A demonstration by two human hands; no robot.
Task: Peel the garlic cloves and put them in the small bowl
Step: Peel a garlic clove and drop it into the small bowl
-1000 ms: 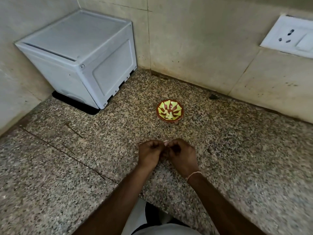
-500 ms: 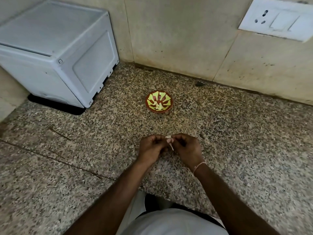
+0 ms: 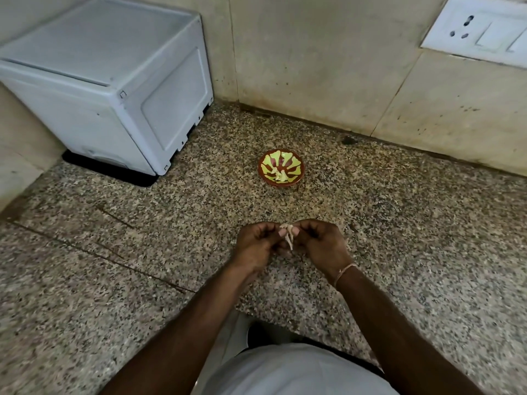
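Two hands at work just in front of the small round red-and-yellow patterned bowl (image 3: 281,168): left hand (image 3: 258,246) and right hand (image 3: 319,243) both pinched on one pale papery-skinned garlic clove (image 3: 286,230), a strip of skin dangling below. Could slip from the fingertips and drop onto the speckled granite counter (image 3: 399,223), given so small a grip. Few pale peeled cloves already inside that bowl. No readable writing anywhere.

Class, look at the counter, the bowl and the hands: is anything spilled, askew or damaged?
Nothing stands out. The small bowl sits upright with pale pieces inside, and both hands pinch a garlic clove with skin hanging from it.
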